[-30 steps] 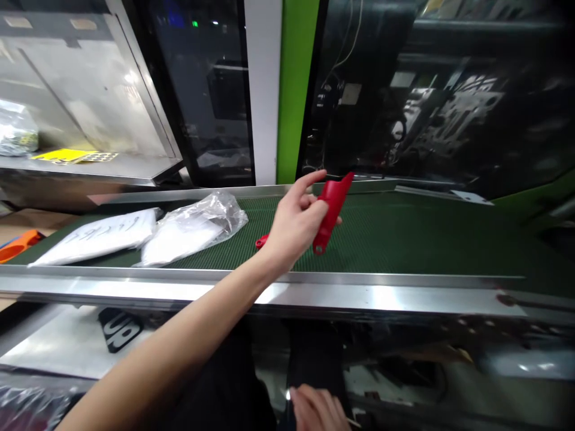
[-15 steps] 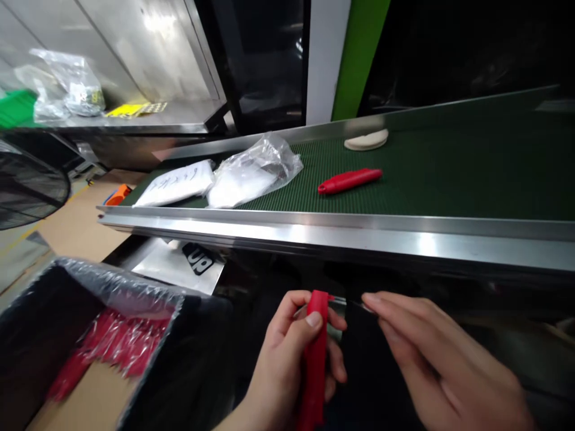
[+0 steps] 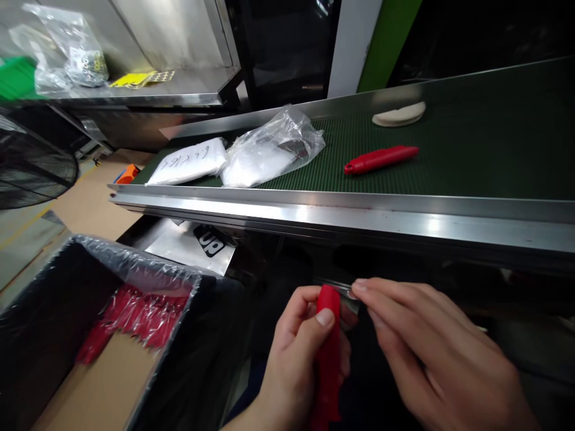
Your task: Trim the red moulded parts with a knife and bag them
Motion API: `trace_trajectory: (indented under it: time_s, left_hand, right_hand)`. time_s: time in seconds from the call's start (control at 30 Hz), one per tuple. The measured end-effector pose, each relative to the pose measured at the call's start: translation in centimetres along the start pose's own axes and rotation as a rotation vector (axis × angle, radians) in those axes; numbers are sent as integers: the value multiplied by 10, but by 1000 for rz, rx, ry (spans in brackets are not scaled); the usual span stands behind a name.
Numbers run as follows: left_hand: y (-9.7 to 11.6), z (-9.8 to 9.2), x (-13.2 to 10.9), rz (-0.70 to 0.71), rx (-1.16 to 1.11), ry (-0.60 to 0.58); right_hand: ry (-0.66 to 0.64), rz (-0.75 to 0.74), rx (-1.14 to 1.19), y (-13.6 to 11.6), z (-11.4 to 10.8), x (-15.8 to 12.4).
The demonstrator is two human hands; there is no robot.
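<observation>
My left hand [image 3: 299,353] is closed around a long red plastic handle [image 3: 329,353], held upright with the thumb pressed along it. Close beside its top end, a thin shiny metal piece [image 3: 339,286] reaches across to my right hand [image 3: 431,341], whose fingertips pinch its end. The piece's exact kind is too small and blurred to make out. Fingers of the left hand partly hide what lies behind the red handle. Beyond both hands, a second red handle [image 3: 381,160] lies on the green conveyor belt [image 3: 467,161].
A metal rail [image 3: 309,212] borders the belt's near side. On the belt lie a white packet [image 3: 188,160], a clear plastic bag [image 3: 274,149] and a cream curved piece [image 3: 399,115]. At lower left stands a lined box [image 3: 135,389] holding bagged red pieces [image 3: 139,314]. A fan [image 3: 33,158] stands far left.
My right hand has moved left, bringing its fingertips close to the top of the red handle. The view has shifted, so the belt and box appear higher and further right.
</observation>
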State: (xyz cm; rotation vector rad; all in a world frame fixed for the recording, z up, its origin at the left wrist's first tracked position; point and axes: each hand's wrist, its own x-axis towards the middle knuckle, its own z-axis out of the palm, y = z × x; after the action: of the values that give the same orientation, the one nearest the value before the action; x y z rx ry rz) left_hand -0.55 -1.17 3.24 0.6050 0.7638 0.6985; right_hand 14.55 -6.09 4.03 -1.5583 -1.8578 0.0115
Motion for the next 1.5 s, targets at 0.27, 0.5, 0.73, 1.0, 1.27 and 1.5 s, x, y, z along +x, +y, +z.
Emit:
trace_trajectory:
  time_s: [0.27, 0.5, 0.73, 1.0, 1.27, 1.5]
  left_hand:
    - [0, -2, -1, -20, 39, -2]
    - [-3, -4, -1, -23, 56, 13]
    - [-1, -2, -2, -84, 58, 68]
    - [3, -2, 1, -113, 30, 117]
    - [16, -3, 7, -55, 54, 122]
    - [19, -6, 16, 39, 6, 76]
  right_hand:
    - [15, -39, -26, 1, 1, 1]
    - [1, -53, -27, 1, 2, 0]
    - [-32, -70, -58, 3, 2, -4]
    - [-27, -127, -85, -4, 2, -6]
    - [-97, -124, -11, -9, 6, -23]
    - [-110, -170, -4, -18, 10, -26]
